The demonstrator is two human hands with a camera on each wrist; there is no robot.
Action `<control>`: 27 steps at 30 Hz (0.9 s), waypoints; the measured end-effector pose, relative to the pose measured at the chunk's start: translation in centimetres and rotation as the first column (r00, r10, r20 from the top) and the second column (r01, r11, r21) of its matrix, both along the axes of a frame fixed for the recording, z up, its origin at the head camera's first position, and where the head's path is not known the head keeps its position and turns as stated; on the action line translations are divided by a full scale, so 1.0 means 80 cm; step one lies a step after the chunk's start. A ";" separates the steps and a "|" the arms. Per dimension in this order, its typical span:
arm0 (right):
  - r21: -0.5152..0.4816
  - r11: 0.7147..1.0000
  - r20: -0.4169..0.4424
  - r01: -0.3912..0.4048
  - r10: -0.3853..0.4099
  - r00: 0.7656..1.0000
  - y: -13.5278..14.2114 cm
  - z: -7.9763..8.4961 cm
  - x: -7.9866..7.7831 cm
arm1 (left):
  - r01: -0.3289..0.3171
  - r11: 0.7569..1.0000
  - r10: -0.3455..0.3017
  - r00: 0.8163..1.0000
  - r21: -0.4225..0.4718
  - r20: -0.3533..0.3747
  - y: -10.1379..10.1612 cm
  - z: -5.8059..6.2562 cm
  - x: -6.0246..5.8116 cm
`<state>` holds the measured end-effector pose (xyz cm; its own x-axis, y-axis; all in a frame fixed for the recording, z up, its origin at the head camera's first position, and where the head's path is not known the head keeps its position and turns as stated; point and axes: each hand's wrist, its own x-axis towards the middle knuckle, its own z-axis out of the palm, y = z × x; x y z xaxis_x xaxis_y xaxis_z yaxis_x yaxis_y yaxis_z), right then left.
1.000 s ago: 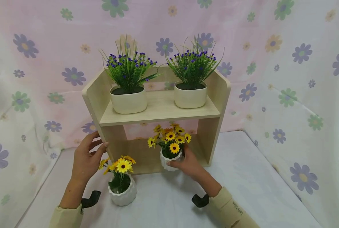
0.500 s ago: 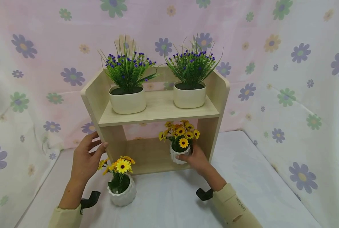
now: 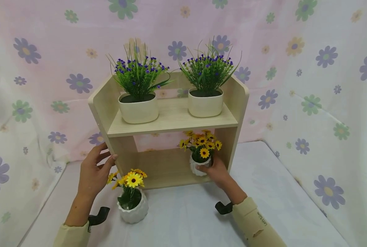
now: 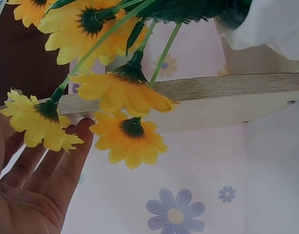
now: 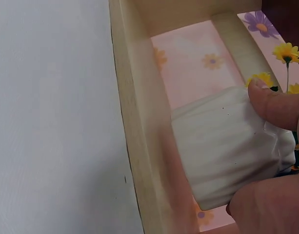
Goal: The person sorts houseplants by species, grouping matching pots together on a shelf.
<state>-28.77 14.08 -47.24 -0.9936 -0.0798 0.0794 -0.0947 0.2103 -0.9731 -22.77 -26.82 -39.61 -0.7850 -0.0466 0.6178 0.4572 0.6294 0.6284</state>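
Note:
My right hand (image 3: 217, 171) grips a white ribbed pot of yellow artificial sunflowers (image 3: 199, 164), thumb on one side and fingers on the other. This potted plant is upright in the lower right compartment of a light wooden shelf (image 3: 171, 128); whether its base touches the lower board I cannot tell. In the right wrist view the pot's wall (image 5: 227, 146) faces the camera between thumb and fingers. My left hand (image 3: 93, 171) touches the shelf's left side panel with fairly straight fingers (image 4: 73, 165). A second potted sunflower plant (image 3: 133, 207) stands on the table before that hand.
Two cream pots with purple-flowered grass, a left plant (image 3: 139, 109) and a right plant (image 3: 206, 104), stand on the upper board. White cloth covers the table (image 3: 177, 219). A flower-printed curtain (image 3: 282, 68) hangs behind and at both sides.
My right hand has carried the potted sunflowers rightward and deeper into the lower compartment. The left hand, the other sunflower pot and the shelf stay where they were.

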 end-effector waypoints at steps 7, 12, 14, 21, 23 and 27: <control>0.018 1.000 -0.005 0.025 -0.025 1.000 0.007 -0.006 -0.005 | 0.001 1.000 -0.001 1.000 0.004 0.012 0.002 0.000 -0.001; 0.013 0.999 0.001 0.033 -0.033 0.999 0.012 -0.012 -0.008 | 0.003 1.000 -0.003 1.000 0.004 0.006 0.001 0.000 0.000; 0.013 0.999 0.003 0.039 -0.039 0.999 0.013 -0.014 -0.010 | 0.004 1.000 -0.004 1.000 0.005 0.003 0.001 0.000 0.000; -0.014 0.999 0.020 0.050 -0.049 0.999 0.016 -0.017 -0.015 | -0.005 1.000 0.005 1.000 -0.001 0.004 0.000 0.001 0.000; -0.012 0.999 0.014 0.051 -0.051 0.999 0.016 -0.016 -0.015 | -0.008 1.000 0.008 1.000 -0.003 0.006 0.000 0.001 0.000; 0.005 0.998 -0.004 0.057 -0.057 0.998 0.015 -0.014 -0.014 | -0.017 1.000 0.017 1.000 -0.008 0.013 0.000 0.001 0.000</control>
<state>-29.89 15.27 -48.37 -0.9963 -0.0236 0.0827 -0.0859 0.2207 -0.9716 -22.75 -26.85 -39.53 -0.7921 -0.0551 0.6079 0.4382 0.6421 0.6291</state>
